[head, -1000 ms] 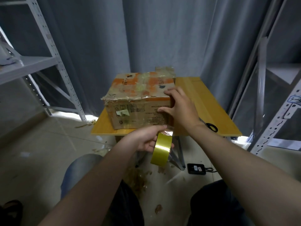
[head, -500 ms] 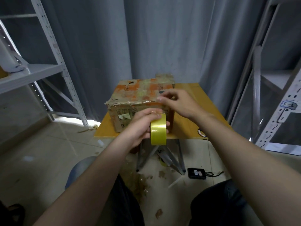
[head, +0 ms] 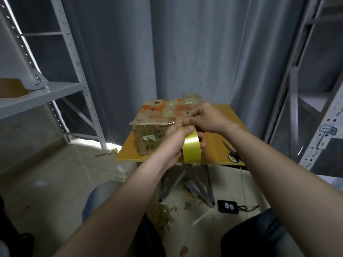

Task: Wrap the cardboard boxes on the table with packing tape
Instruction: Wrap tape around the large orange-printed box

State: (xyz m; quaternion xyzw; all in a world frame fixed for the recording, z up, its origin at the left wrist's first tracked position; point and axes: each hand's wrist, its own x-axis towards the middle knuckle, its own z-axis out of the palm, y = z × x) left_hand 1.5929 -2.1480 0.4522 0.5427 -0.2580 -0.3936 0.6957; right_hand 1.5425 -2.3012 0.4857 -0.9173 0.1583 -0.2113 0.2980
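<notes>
**Two hands on the tape roll**

Both arms reach forward, in front of the cardboard box (head: 159,115). The left hand (head: 172,143) grips the roll of yellow tape (head: 192,149) and holds it standing on its edge, with fingers curled round it. The right hand (head: 207,119) comes over from the right, and its thumb and fingers pinch the tape at the top of the roll. The box sits on the small yellow table (head: 215,145), just behind the hands. Scissors (head: 233,153) lie on the table's right side.

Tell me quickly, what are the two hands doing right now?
Left hand: closed, gripping the yellow tape roll.
Right hand: closed, pinching at the top of that roll, seemingly its loose end.
</notes>
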